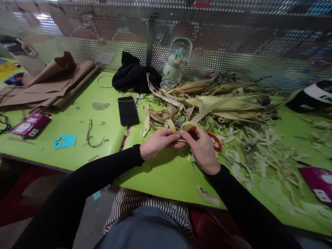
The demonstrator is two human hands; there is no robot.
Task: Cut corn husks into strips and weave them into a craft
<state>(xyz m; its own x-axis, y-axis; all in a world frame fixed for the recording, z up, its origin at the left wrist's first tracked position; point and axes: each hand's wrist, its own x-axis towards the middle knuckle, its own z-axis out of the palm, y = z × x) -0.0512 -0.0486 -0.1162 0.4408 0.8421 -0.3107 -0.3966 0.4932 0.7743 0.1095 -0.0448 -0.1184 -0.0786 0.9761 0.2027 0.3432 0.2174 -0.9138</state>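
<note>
Green tabletop [77,117] fills most of my view, and a perforated metal screen [246,41] closes off its far edge. Both hands meet near the middle. The left hand [158,143] and the right hand [203,150] each have their fingertips pinched shut on a pale husk strip [171,126]. The strip loops up between them just above the table, in front of the husk pile [223,98].

The near edge of the table runs just under the wrists, and a husk scrap [209,196] lies right at that edge. Open room lies to the left of the hands, with bare green between the phone [128,110], the blue card [64,141] and the near edge. To the right, trimmings [259,155] cover the surface out to a magenta box [317,180], which the frame cuts off.

Scissors [216,141] sit just behind the right hand. I see only a red handle loop; the blades are hidden by the hand and the husks. At the back, a black cloth [133,76] and a pale green bottle [176,64] sit against the screen. Brown paper [52,83] is stacked at the far left, with a second magenta box [31,125] near it.

A black-and-white object [311,97] at the right edge is cut off, and I cannot tell what it is. I cannot make out how the strip ends inside the fingers.
</note>
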